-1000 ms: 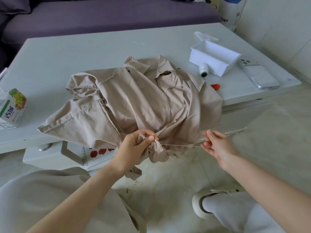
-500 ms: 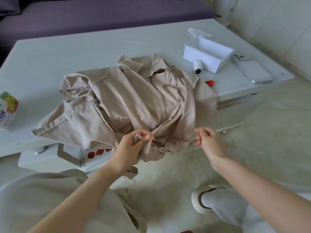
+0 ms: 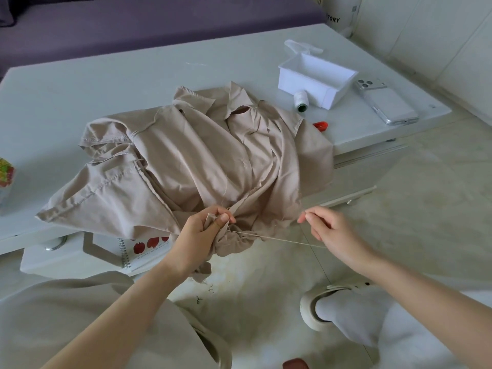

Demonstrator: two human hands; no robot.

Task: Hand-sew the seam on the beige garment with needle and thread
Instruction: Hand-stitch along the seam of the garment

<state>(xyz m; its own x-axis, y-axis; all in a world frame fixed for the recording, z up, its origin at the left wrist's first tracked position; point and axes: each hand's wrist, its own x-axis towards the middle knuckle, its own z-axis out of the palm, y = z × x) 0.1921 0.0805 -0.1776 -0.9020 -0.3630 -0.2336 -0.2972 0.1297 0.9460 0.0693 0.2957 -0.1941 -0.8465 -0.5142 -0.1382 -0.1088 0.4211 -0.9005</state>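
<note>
A crumpled beige garment (image 3: 202,161) lies on the white table (image 3: 80,97) and hangs over its front edge. My left hand (image 3: 205,233) pinches a bunched fold of the garment's lower edge between thumb and fingers. A pale thread (image 3: 277,238) runs taut from that fold to my right hand (image 3: 330,230), which pinches the thread's end at its fingertips. The needle is too thin to make out.
At the table's right end stand a white plastic box (image 3: 316,75), a thread spool (image 3: 300,99), a phone (image 3: 386,102) and a small red object (image 3: 320,125). A carton (image 3: 5,177) shows at the left edge. A spiral notebook (image 3: 143,249) lies under the table. My slippered foot (image 3: 327,307) rests on the tiled floor.
My right hand has pulled out to the right, drawing the thread taut again after it had come closer to the garment. My left hand keeps its pinch on the fold.
</note>
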